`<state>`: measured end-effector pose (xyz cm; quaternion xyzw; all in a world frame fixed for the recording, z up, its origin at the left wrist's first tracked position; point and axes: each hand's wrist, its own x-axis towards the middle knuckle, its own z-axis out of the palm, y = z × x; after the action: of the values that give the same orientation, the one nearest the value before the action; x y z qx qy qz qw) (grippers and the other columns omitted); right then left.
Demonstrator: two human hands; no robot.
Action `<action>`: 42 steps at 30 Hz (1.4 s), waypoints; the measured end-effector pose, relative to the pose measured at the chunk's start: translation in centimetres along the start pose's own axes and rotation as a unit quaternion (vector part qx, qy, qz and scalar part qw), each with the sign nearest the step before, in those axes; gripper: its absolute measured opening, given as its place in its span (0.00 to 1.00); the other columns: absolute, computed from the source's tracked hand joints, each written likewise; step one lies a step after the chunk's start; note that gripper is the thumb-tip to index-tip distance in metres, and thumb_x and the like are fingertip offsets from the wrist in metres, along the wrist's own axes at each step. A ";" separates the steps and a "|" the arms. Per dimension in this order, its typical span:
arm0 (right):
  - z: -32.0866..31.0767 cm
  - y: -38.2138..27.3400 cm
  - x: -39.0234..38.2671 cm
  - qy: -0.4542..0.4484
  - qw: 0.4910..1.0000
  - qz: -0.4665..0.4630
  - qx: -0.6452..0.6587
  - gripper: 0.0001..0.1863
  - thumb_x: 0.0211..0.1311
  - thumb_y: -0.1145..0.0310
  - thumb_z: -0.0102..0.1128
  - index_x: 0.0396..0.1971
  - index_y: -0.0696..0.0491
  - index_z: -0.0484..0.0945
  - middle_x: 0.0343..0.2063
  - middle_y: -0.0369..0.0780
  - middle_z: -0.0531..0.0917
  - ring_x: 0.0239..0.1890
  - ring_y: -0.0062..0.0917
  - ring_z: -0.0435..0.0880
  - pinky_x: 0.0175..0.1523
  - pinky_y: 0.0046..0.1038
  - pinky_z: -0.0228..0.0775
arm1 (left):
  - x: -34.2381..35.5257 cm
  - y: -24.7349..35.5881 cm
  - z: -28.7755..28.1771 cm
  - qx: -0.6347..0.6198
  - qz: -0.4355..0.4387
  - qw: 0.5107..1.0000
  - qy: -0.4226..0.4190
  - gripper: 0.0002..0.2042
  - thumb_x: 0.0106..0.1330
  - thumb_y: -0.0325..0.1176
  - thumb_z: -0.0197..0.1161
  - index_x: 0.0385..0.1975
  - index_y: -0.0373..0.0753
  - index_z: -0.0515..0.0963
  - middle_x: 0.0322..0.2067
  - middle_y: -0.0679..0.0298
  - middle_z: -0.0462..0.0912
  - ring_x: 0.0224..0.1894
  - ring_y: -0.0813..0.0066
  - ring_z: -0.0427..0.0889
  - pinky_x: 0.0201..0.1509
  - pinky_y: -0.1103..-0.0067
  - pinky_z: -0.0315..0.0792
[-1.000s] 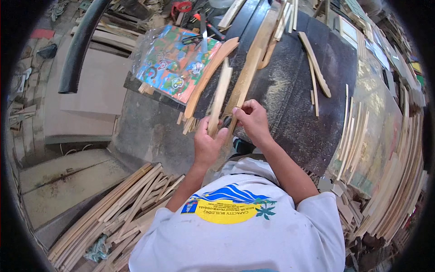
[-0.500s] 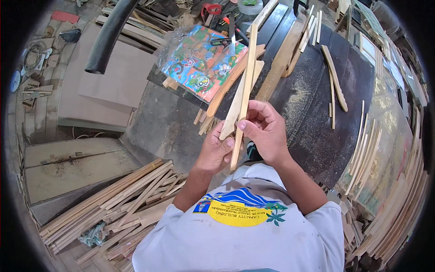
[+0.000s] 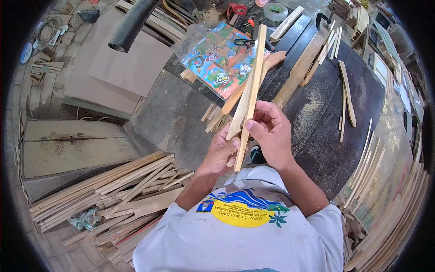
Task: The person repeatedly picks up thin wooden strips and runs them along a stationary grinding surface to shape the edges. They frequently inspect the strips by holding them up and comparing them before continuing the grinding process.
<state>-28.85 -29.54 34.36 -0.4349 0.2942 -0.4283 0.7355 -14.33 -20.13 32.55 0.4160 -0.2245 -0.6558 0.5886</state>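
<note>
Just in front of my body, my left hand (image 3: 219, 154) pinches the lower end of a flat shaped wooden piece (image 3: 238, 119). My right hand (image 3: 274, 136) grips a long straight wooden strip (image 3: 255, 77) between thumb and fingers. The strip lies over the shaped piece at a slight angle and hides part of it. Both pieces point up and away from me, above the near edge of the dark worktable (image 3: 326, 131). Some fingertips of each hand are hidden behind the wood.
A colourful plastic-wrapped sheet (image 3: 213, 59) lies ahead, with a cutter (image 3: 244, 42) on it. Shaped wood (image 3: 348, 93) and sawdust (image 3: 312, 109) are on the table. A wood pile (image 3: 131, 186) lies left; thin strips (image 3: 367, 167) lie right. A black ribbed hose (image 3: 133, 27) hangs upper left.
The shaped piece has swung closer in line with the strip, so more of it is covered. Both hands keep their hold. The whole view has shifted, with the table appearing further right.
</note>
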 end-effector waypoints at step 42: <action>-21.2 14.4 13.3 0.366 0.792 0.027 -0.488 0.11 0.64 0.66 0.62 0.38 0.55 0.88 0.39 0.50 0.89 0.46 0.48 0.88 0.56 0.45 0.79 | 0.9 -6.7 -2.4 0.700 -0.053 0.710 -0.061 0.34 0.73 0.29 0.54 0.80 0.49 0.57 0.47 0.41 0.80 0.47 0.32 0.82 0.55 0.46 0.74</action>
<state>-34.45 -45.83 11.22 -0.5384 0.7229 -0.3351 0.2744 -16.29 -19.19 25.69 0.6790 -0.6322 -0.3649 0.0780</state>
